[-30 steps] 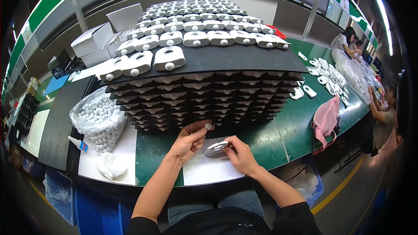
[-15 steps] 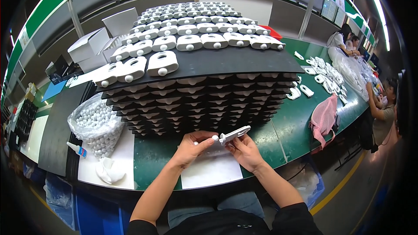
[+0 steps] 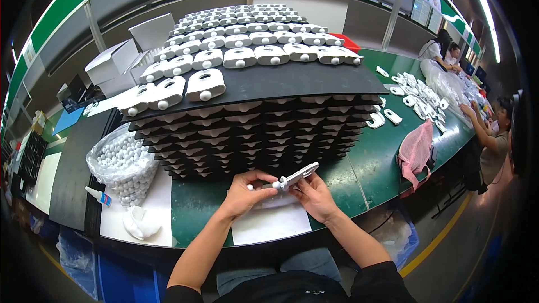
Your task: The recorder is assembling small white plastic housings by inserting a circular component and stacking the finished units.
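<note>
Both hands meet over a white sheet [image 3: 269, 221] on the green table [image 3: 387, 163]. My right hand [image 3: 313, 195] grips a flat white plastic part [image 3: 297, 175], tilted up to the right. My left hand [image 3: 244, 193] pinches the small round knob at that part's lower left end. Directly behind the hands rises a tall stack of black trays [image 3: 252, 129]. Its top tray carries rows of the same white parts [image 3: 247, 50], each with a round knob.
A clear bag of white balls [image 3: 120, 163] sits at the left beside a small glue bottle [image 3: 98, 196] and a crumpled white bag [image 3: 137, 221]. White boxes [image 3: 112, 67] stand behind. A pink bag [image 3: 416, 151] hangs at the right edge. Other people work at the far right [image 3: 488, 129].
The white part has been lifted from the sheet and turned edge-up. Both hands rose with it, and the left hand came onto its knob end.
</note>
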Demonstrator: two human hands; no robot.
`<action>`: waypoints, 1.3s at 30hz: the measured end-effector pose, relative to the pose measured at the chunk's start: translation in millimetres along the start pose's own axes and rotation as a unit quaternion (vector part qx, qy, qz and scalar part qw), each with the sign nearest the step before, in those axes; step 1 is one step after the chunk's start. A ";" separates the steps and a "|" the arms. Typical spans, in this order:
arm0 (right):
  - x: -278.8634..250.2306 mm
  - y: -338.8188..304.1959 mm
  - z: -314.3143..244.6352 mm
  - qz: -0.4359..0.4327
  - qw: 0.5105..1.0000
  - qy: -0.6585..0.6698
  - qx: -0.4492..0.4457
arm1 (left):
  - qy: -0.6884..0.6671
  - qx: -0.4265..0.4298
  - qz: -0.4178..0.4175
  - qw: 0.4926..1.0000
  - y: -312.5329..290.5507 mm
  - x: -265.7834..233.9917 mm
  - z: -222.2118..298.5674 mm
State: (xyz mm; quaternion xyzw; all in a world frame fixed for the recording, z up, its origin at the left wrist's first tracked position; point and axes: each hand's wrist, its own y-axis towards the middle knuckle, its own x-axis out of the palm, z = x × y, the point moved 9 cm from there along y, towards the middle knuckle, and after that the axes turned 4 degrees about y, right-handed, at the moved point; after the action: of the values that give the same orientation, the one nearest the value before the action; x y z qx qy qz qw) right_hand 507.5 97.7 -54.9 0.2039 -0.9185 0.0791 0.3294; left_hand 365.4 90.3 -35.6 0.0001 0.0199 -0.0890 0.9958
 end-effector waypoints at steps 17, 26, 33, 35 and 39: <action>-3.1 1.2 -2.7 0.003 0.999 -0.037 -0.029 | 0.057 0.024 0.008 0.998 -3.9 7.2 17.4; 16.1 -3.9 -19.0 -0.013 0.983 -0.150 -0.106 | -0.018 0.092 -0.021 0.995 -8.4 10.5 22.8; 115.2 -10.8 -96.9 -0.186 0.874 -0.369 -0.254 | -0.117 0.134 -0.008 0.984 -4.1 0.1 29.0; 138.6 -10.4 -135.6 -0.131 0.836 -0.397 -0.356 | -0.105 0.003 -0.070 0.992 -2.5 1.8 8.5; 183.4 21.2 -186.2 -0.069 0.859 -0.395 -0.320 | -0.291 -0.149 -0.022 0.945 -8.1 -4.3 -17.1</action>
State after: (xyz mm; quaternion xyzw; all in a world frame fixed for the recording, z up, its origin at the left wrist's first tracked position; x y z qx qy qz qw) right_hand 476.7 109.8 205.2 0.1646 -0.9298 -0.3292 -0.0091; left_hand 359.1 83.2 -52.5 -0.1745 -0.2573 -0.1032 0.9448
